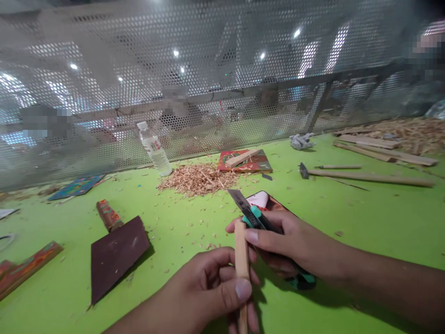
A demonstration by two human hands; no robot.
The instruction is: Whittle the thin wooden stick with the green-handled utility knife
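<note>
A water bottle [155, 149] stands beside wood shavings [197, 178].

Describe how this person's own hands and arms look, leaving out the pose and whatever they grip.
Both are bare: the left hand and the right hand wear no gloves, rings or tape. The forearms show no sleeves, watch or bracelet up to the frame edge. Fingernails are short and unpainted; the left thumbnail is plainly visible. No markings or bandages show on either.
</note>
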